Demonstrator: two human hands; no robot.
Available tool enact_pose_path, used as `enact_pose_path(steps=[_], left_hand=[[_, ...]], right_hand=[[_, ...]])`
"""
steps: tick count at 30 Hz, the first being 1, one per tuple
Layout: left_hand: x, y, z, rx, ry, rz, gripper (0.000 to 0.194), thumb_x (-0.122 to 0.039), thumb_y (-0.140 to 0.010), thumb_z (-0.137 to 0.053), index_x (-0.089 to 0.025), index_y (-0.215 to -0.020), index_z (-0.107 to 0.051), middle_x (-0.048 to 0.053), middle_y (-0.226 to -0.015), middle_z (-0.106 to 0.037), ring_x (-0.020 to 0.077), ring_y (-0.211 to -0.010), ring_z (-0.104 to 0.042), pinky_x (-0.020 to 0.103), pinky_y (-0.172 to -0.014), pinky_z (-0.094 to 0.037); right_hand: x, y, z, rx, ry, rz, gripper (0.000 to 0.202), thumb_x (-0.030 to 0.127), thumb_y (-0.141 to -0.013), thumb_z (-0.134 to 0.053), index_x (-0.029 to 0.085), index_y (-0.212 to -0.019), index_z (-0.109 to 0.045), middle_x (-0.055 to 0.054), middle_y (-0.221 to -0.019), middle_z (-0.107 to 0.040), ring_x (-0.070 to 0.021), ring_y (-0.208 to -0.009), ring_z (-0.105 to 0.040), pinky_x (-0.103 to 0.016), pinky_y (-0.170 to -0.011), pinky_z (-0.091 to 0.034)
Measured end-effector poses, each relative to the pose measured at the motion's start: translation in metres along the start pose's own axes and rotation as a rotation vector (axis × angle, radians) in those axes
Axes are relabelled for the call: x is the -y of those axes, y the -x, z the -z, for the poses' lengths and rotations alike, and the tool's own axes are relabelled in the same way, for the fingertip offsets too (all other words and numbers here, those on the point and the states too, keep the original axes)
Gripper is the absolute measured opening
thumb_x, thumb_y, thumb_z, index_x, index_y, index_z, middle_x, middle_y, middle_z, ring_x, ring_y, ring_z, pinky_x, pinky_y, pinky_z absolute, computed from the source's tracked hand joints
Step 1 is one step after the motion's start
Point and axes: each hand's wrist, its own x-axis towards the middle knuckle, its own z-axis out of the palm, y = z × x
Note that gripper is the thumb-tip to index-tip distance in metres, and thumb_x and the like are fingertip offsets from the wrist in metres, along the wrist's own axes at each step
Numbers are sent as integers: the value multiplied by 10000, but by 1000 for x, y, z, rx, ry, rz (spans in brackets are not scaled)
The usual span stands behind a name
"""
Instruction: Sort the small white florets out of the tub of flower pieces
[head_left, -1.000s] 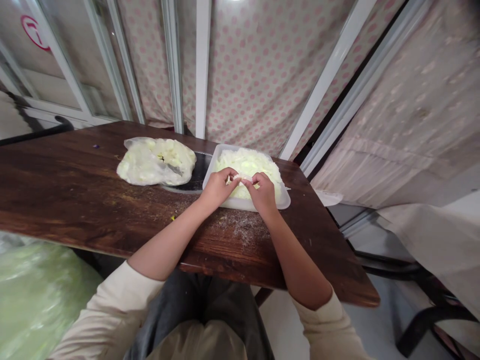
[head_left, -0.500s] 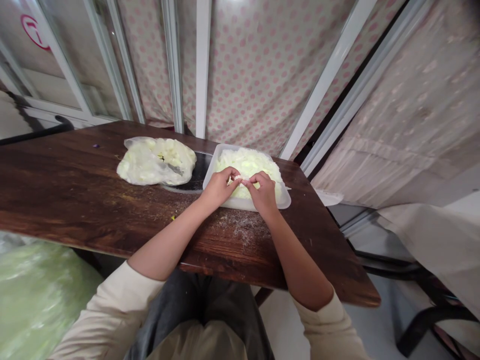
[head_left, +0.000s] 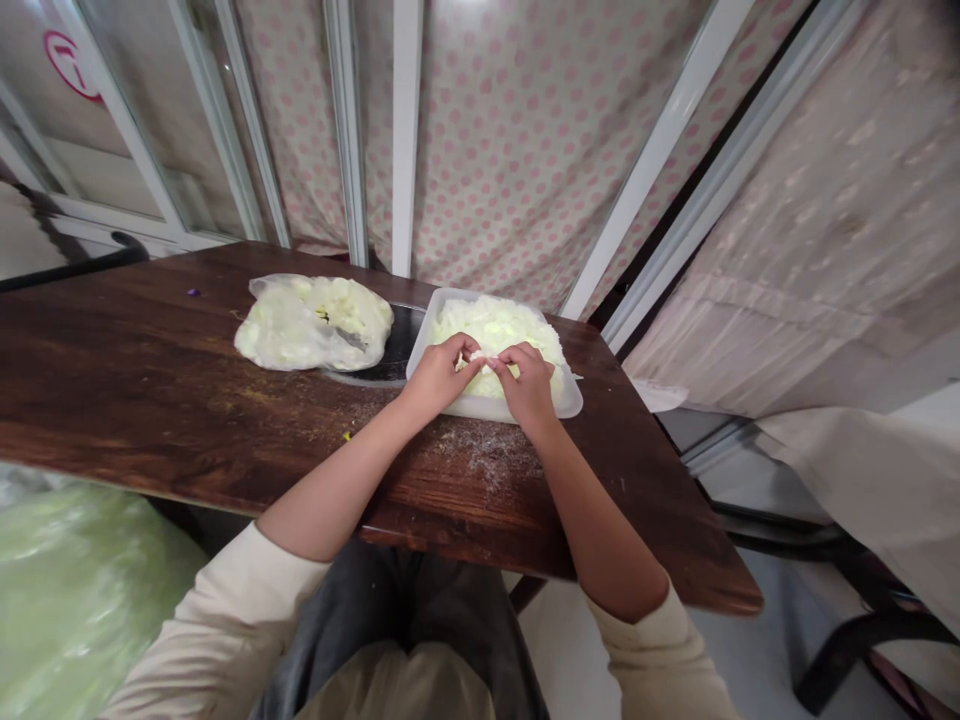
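Note:
My left hand (head_left: 444, 378) and my right hand (head_left: 528, 382) meet over the front half of a white plastic tub (head_left: 570, 405). Thumbs and fingertips of both are pinched on a small whitish piece (head_left: 481, 358), too small to name exactly. Loose, pale yellow-white bits (head_left: 495, 320), soft and petal-like or shredded, fill the tub nearly to its rim. To the left lies a clear plastic bag (head_left: 281, 335) holding similar pale pieces, with a dark gap in its middle.
The tub and bag stand on a dark wooden table (head_left: 150, 370), with a black tray-like surface (head_left: 401, 345) between them. White specks (head_left: 487, 455) are scattered near the front edge. A large green plastic bag (head_left: 82, 600) sits below left. Dotted curtains (head_left: 525, 150) hang behind.
Both hands stay over the tub, and the fingertips shift only slightly around the small whitish piece. The tub and the bag stay in place.

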Motion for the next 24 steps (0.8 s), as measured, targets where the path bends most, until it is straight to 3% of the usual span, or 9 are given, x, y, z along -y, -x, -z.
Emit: enact_pose_path(steps=[8,11,14,19,24], left_hand=[[1,0,0,-47,-53,59,71,-226,-767,-564,-159,-787,-554,-12,-678,-567,103,-604,-496,227,-593,-366],[1,0,0,-52,-29,46,71,-229,-767,-564,-160,-782,-553,-15,-679,-568,101,-609,-499,219,-587,-369],[1,0,0,-40,3,0,67,-227,-770,-562,-162,-786,-556,-14,-694,-583,97,-622,-510,210,-596,-380],[2,0,-1,-45,-7,-4,75,-228,-759,-573,-157,-784,-572,-7,-700,-603,97,-619,-518,210,-597,-388],[2,0,-1,-33,-63,29,112,-254,-757,-564,-153,-788,-602,1,-688,-611,107,-592,-517,227,-584,-378]], right_hand=[[4,3,-1,-85,26,-42,297,409,-813,-518,190,-618,-469,11,-719,-535,-159,-763,-510,-336,-776,-292],[3,2,-1,-116,-4,-83,232,438,-776,-548,207,-758,-548,-13,-825,-581,-179,-815,-523,-362,-812,-309],[0,-1,0,-57,-92,-47,243,432,-784,-532,237,-909,-609,-40,-949,-616,-202,-913,-532,-378,-849,-331],[-6,-5,2,48,-247,-49,180,359,-773,-547,206,-702,-609,-19,-790,-629,-173,-782,-570,-347,-795,-391],[-3,-4,3,-9,-214,-76,224,350,-739,-586,198,-597,-503,14,-681,-552,-150,-695,-533,-327,-740,-390]])
